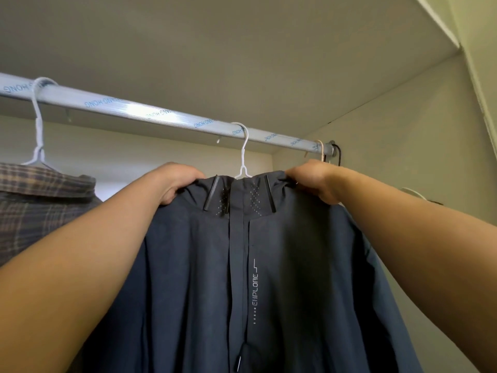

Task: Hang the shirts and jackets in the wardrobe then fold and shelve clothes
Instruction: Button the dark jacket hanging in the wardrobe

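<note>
A dark blue jacket (269, 278) with "EXPLORE" printed beside its zip hangs on a white hanger (244, 154) hooked over the metal wardrobe rail (150, 111). My left hand (174, 181) grips the jacket's collar at its left shoulder. My right hand (317, 181) grips the collar at the right shoulder. The jacket fills the lower middle of the view and hides whatever is below.
A brown plaid shirt (40, 205) hangs on another white hanger (39, 125) at the left of the rail. A beige hanger hook (320, 149) and a black hook (338, 154) sit at the rail's right end, by the wardrobe side wall (403, 144).
</note>
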The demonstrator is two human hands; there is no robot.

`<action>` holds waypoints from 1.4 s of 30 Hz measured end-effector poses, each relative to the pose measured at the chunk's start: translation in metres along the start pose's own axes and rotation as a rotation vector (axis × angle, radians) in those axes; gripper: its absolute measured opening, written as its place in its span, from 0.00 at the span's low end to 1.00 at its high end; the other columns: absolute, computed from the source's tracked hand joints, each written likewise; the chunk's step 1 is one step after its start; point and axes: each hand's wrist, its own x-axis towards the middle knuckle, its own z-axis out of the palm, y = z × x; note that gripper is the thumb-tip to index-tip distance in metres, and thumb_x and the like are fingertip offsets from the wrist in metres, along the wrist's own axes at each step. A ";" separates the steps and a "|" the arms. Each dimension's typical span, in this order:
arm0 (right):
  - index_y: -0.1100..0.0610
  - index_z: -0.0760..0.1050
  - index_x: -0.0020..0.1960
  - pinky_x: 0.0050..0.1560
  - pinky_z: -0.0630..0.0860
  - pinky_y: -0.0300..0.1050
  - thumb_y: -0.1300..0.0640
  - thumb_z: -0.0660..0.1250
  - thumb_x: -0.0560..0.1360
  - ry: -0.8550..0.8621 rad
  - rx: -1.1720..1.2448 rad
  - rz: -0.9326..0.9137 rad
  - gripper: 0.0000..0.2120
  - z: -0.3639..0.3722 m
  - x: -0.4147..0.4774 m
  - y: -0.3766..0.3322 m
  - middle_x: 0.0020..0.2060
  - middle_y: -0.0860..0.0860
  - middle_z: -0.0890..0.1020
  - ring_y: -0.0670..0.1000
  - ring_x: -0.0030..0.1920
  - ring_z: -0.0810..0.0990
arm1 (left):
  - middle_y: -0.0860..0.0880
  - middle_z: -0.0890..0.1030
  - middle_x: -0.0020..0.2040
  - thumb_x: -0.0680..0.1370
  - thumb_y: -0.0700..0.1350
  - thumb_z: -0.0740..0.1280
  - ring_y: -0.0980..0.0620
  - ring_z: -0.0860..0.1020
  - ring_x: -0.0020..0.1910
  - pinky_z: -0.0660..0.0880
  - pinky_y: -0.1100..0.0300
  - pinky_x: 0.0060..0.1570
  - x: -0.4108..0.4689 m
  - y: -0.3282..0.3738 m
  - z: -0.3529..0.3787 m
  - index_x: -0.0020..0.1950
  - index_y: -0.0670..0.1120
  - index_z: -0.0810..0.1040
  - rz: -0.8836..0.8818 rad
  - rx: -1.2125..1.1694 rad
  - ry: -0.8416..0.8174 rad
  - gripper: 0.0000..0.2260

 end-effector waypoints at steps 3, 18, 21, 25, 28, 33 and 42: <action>0.57 0.74 0.38 0.29 0.69 0.38 0.53 0.66 0.77 0.191 0.086 -0.107 0.11 0.002 -0.001 0.003 0.28 0.52 0.77 0.49 0.26 0.73 | 0.43 0.82 0.42 0.66 0.32 0.72 0.44 0.81 0.39 0.78 0.57 0.34 0.000 -0.004 -0.007 0.47 0.40 0.81 0.192 -0.161 0.352 0.11; 0.55 0.65 0.39 0.27 0.72 0.42 0.62 0.62 0.71 0.311 0.025 -0.129 0.07 0.001 -0.022 -0.022 0.36 0.54 0.73 0.53 0.25 0.73 | 0.46 0.79 0.26 0.72 0.41 0.61 0.47 0.74 0.23 0.68 0.64 0.27 -0.037 -0.003 -0.013 0.36 0.42 0.76 0.202 0.312 0.500 0.07; 0.57 0.70 0.45 0.32 0.82 0.48 0.61 0.61 0.71 0.373 0.131 -0.099 0.03 0.004 -0.019 -0.028 0.41 0.53 0.73 0.53 0.30 0.77 | 0.45 0.77 0.20 0.73 0.38 0.59 0.51 0.70 0.15 0.66 0.68 0.19 -0.034 0.004 -0.011 0.40 0.39 0.79 0.222 0.236 0.499 0.09; 0.57 0.71 0.46 0.24 0.78 0.44 0.60 0.59 0.72 0.400 0.175 -0.082 0.04 0.004 -0.016 -0.036 0.41 0.53 0.75 0.55 0.27 0.80 | 0.47 0.76 0.18 0.77 0.33 0.60 0.50 0.74 0.20 0.71 0.63 0.26 -0.025 0.015 -0.008 0.49 0.36 0.80 0.295 -0.031 0.520 0.09; 0.60 0.73 0.44 0.21 0.72 0.40 0.59 0.59 0.72 0.451 0.243 -0.088 0.06 -0.001 -0.014 -0.039 0.36 0.56 0.78 0.54 0.19 0.79 | 0.49 0.74 0.17 0.76 0.34 0.62 0.49 0.76 0.25 0.77 0.59 0.34 -0.024 0.022 -0.008 0.48 0.37 0.82 0.337 -0.222 0.554 0.10; 0.60 0.75 0.46 0.19 0.72 0.38 0.61 0.59 0.74 0.390 0.420 -0.130 0.06 -0.004 -0.024 -0.036 0.38 0.55 0.77 0.54 0.26 0.78 | 0.46 0.84 0.38 0.74 0.40 0.63 0.54 0.72 0.20 0.69 0.62 0.29 -0.025 0.014 -0.008 0.38 0.45 0.79 0.431 -0.294 0.501 0.08; 0.57 0.75 0.53 0.44 0.68 0.53 0.44 0.46 0.83 0.629 -0.538 -0.359 0.23 0.011 -0.054 0.060 0.51 0.62 0.81 0.65 0.52 0.79 | 0.47 0.72 0.33 0.85 0.51 0.52 0.42 0.70 0.38 0.62 0.52 0.39 -0.022 -0.101 0.007 0.33 0.44 0.65 0.590 0.373 0.613 0.22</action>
